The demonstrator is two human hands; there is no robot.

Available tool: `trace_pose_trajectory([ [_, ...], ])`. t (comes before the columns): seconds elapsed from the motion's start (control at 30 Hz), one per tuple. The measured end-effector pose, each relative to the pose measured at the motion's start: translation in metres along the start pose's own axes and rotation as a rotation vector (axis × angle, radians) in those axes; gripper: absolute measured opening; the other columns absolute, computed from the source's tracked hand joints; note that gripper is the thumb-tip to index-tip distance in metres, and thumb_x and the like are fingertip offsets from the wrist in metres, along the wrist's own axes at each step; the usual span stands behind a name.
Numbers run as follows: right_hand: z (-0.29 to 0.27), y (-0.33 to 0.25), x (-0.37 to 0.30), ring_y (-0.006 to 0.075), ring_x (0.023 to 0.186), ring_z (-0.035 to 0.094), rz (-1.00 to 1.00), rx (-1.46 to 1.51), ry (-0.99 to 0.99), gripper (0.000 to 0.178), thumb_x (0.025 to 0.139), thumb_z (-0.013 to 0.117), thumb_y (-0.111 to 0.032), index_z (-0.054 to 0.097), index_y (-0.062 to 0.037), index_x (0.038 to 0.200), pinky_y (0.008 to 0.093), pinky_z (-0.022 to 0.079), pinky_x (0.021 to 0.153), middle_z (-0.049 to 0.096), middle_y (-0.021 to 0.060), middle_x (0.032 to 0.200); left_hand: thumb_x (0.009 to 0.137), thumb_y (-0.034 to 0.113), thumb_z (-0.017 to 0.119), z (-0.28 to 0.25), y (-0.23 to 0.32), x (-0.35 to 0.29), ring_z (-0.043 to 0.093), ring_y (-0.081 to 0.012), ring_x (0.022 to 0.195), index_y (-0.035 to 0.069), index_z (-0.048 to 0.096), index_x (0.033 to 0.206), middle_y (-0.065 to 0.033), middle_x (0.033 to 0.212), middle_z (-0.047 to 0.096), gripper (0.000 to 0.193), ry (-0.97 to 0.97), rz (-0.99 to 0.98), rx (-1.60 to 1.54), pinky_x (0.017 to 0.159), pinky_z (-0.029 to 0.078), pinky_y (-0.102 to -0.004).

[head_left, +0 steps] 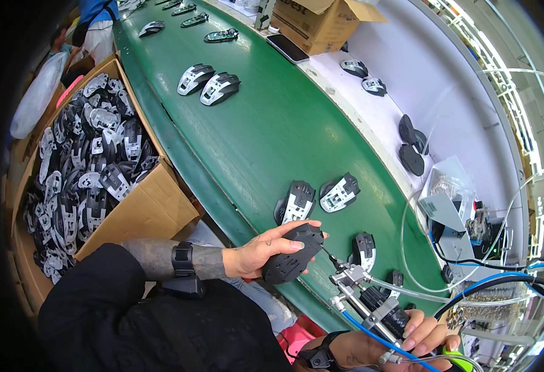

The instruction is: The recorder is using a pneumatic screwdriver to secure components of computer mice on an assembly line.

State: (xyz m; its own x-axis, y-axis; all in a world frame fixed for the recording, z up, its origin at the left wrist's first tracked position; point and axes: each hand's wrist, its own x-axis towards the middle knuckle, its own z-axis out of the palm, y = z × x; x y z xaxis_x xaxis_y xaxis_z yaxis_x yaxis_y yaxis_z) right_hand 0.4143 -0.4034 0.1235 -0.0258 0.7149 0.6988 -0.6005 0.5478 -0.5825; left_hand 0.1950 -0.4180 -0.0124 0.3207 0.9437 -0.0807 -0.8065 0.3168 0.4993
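Note:
My left hand [250, 254] is closed around a black computer mouse [289, 263], its underside with small holes facing up. My right hand [430, 335] grips a metal-framed screwdriver [383, 313] fed by a clear hose and a blue hose. The slim tip of the screwdriver points at the right edge of the mouse; whether it touches I cannot tell. Just beyond my left hand, a mouse shell [298, 201] and a second, white-and-black shell [340, 192] lie on the green conveyor belt [272, 136]. Another shell [364, 249] lies behind the screwdriver, partly hidden.
A cardboard box [138, 211] heaped with mouse shells stands at my left. Farther up the belt lie more shells [220, 88] and green circuit parts [221, 36]. Along the right ledge are a phone [287, 48], a carton [312, 28] and black mouse parts [411, 159]. Cables [508, 282] hang at right.

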Motion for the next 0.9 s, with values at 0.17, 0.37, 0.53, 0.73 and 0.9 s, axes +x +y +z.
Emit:
trace_pose_trajectory([
  [0.17,0.000,-0.001,-0.002,0.0171,0.060,0.047,-0.019,0.010,0.002,0.042,0.093,0.052,-0.042,0.046,-0.0076,0.116,0.0326,0.037,0.062,0.046,0.0028,0.069,0.090,0.015,0.052,-0.002,-0.005,0.002,0.053,-0.0232,0.109,0.008,0.026,0.142,-0.0139,0.142,0.035,0.059,-0.024,0.001,-0.009,0.091,0.050,-0.0412],
  [0.37,-0.003,0.000,-0.002,0.0176,0.060,0.047,-0.023,0.006,-0.025,0.044,0.093,0.053,-0.042,0.050,-0.0042,0.116,0.0328,0.036,0.062,0.046,0.0034,0.070,0.089,0.017,0.053,-0.005,-0.007,0.003,0.052,-0.0239,0.110,0.008,0.026,0.142,-0.0142,0.144,0.033,0.060,-0.054,-0.006,-0.031,0.092,0.049,-0.0424],
  [0.53,-0.007,0.001,-0.003,0.0179,0.061,0.048,-0.005,0.018,-0.042,0.043,0.093,0.054,-0.041,0.051,-0.0034,0.115,0.0330,0.037,0.062,0.047,0.0037,0.070,0.090,0.018,0.054,-0.001,-0.006,0.002,0.052,-0.0237,0.109,0.009,0.026,0.142,-0.0141,0.145,0.032,0.061,-0.062,-0.033,-0.046,0.092,0.049,-0.0423],
  [0.73,-0.017,0.013,-0.015,0.0176,0.059,0.054,-0.109,-0.035,0.083,0.037,0.087,0.065,-0.017,0.041,-0.0063,0.113,0.0315,0.046,0.064,0.048,0.0033,0.070,0.093,0.020,0.050,-0.007,-0.001,0.012,0.055,-0.0228,0.106,0.011,0.028,0.142,-0.0129,0.143,0.035,0.054,-0.053,-0.081,-0.024,0.090,0.051,-0.0408],
  [0.9,-0.002,-0.005,-0.006,0.0179,0.062,0.049,-0.061,0.017,0.004,0.044,0.092,0.055,-0.040,0.052,-0.0035,0.116,0.0329,0.038,0.064,0.048,0.0038,0.072,0.096,0.025,0.047,-0.010,0.000,0.017,0.057,-0.0187,0.097,0.014,0.035,0.139,-0.0089,0.129,0.046,0.046,0.129,-0.123,-0.080,0.081,0.055,-0.0373],
])
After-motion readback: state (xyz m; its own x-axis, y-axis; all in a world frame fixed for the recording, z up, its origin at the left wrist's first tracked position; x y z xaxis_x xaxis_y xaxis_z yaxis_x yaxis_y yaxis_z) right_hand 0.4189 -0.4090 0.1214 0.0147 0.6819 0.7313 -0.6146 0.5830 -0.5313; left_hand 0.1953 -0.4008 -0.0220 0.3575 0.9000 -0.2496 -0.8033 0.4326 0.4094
